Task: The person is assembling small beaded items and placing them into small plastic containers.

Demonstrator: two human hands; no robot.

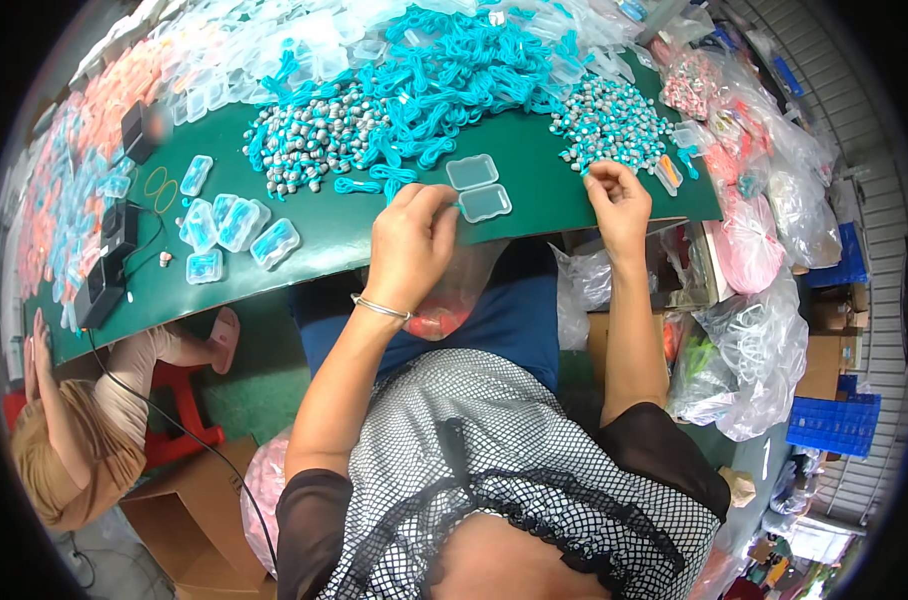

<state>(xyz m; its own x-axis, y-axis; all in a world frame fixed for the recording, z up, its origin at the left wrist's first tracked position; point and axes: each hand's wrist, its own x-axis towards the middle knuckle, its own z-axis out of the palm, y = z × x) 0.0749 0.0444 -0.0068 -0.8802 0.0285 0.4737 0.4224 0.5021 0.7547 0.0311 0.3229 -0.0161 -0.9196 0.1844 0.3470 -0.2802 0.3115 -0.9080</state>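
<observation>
My left hand (411,245) is closed, its fingertips beside an open clear plastic case (486,203). A bit of teal shows at those fingertips, but what it belongs to is hidden. The case lies with its lid (472,171) folded back, away from me. At the near edge of a heap of small grey-and-teal rounded pieces (614,120), my right hand (619,210) pinches a small teal piece between thumb and fingers. Bundles of teal cord (464,85) are piled beyond my left hand, with a few loose bundles (386,183) close to it.
A second heap of grey-and-teal pieces (314,135) lies to the left. Several filled clear cases (239,222) sit nearer on the green table (314,240). Black box-shaped devices (119,230) stand at far left, near another person (84,430). An orange-handled tool (669,170) lies at right.
</observation>
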